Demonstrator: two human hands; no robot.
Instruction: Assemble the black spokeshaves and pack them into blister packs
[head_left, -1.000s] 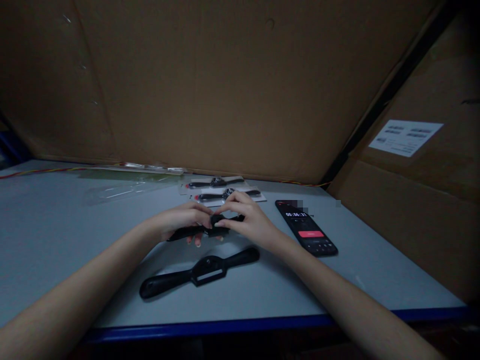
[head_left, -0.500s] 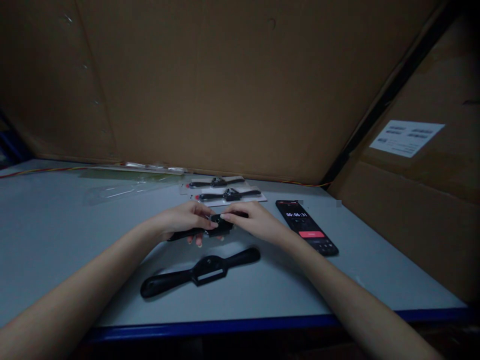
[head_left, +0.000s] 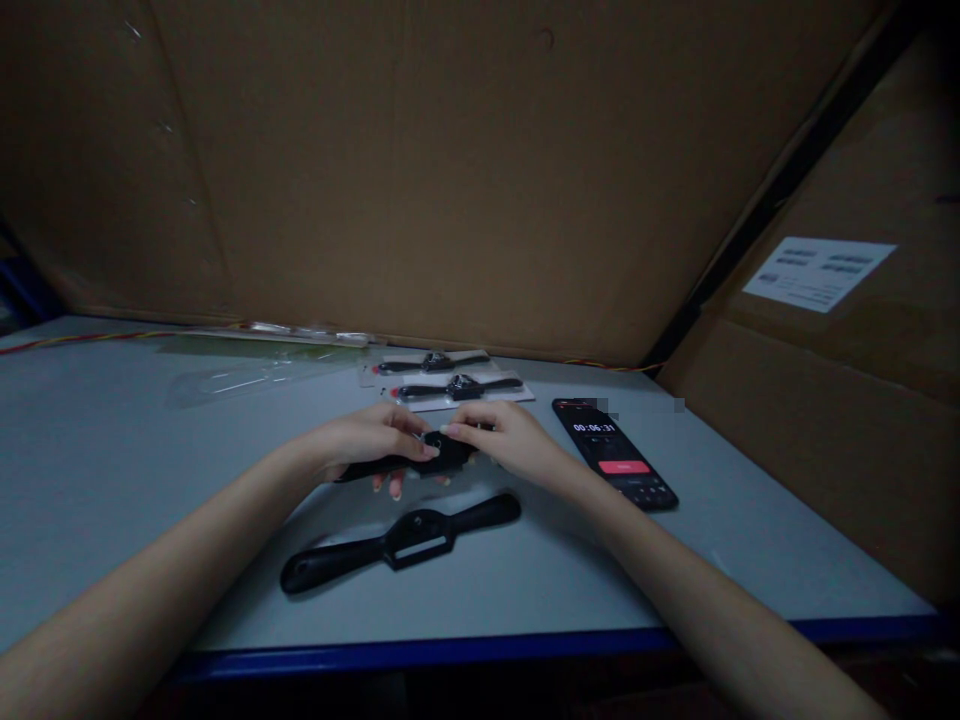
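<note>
Thumb and fingers of the left hand (head_left: 371, 438) are closed around a black, two-handled hand tool with a broad middle (head_left: 454, 452), at the centre of the frame. The thumb lies on top of the middle and fingertips show underneath, so the tool seems lifted. The right hand (head_left: 506, 437) bends its thumb and fingers onto the right side of that middle; whether this grip pinches a small part or merely rests there I cannot tell, as the hand hides most of the right handle.

The step in hand, as I judge it, is close two-handed work on the tool's middle, the left grip steadying, the right doing the finer part. Going on from here would call for a firm left hold, light right fingertips and a level tool, so that nothing loose slips off.

Just below the hands, at lower centre, a black, two-handled tool body with a rectangular slot (head_left: 424, 524) lies flat on the grey, blue-edged desk (head_left: 750, 590). Above the hands lie two similar black tools on pale cards, a nearer one (head_left: 463, 388) and a farther one (head_left: 435, 365). Left of these is clear, shiny plastic packaging (head_left: 232, 383); to the right lies a black phone with a lit timer screen (head_left: 619, 455). Brown cardboard (head_left: 450, 180) fills the upper frame.
</note>
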